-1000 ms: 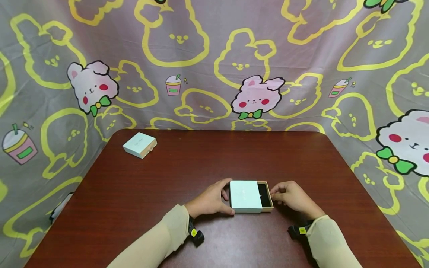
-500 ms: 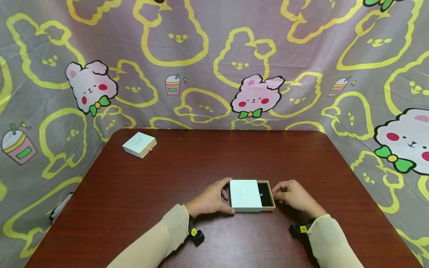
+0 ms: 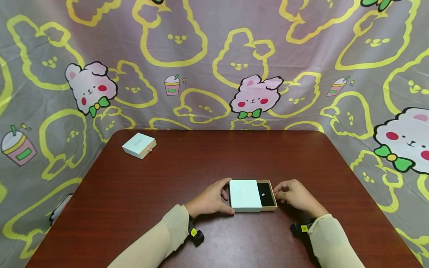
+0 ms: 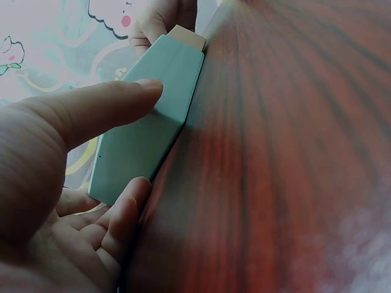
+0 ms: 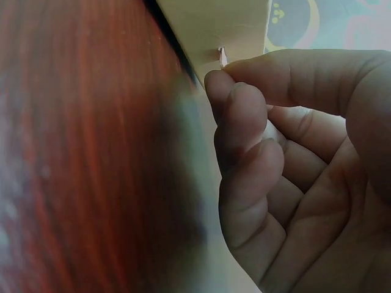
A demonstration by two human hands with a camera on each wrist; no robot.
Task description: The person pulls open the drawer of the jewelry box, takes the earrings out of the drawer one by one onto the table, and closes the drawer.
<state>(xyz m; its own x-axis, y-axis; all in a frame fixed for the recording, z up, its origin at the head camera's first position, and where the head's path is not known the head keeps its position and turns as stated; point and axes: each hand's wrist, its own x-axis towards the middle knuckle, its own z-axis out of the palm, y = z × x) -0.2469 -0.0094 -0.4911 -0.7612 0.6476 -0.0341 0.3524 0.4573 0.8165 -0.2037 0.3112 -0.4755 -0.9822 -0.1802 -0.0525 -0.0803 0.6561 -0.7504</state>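
A pale mint jewellery box [image 3: 242, 194] lies flat on the brown table, its gold-edged drawer [image 3: 267, 209] pulled partly out to the right. Inside the drawer, a small silver star-shaped piece shows on a black insert [image 3: 268, 201]. My left hand [image 3: 209, 200] grips the left end of the box's sleeve [image 4: 134, 159], thumb on the near side and fingers behind. At the drawer's front, my right hand [image 3: 296, 196] pinches a short ribbon pull tab [image 5: 223, 58] between thumb and index finger; its other fingers are curled. The drawer's left part is hidden inside the sleeve.
A second mint box [image 3: 139, 144], closed, with a little tab on its right side, stands at the table's far left corner. Patterned cloth [image 3: 201, 48] hangs behind the table [image 3: 187, 163] and along both sides.
The drawer has slid a little farther right out of the sleeve, with my right hand moving along, so the silver piece shows more fully. My left hand and the sleeve have stayed in place.
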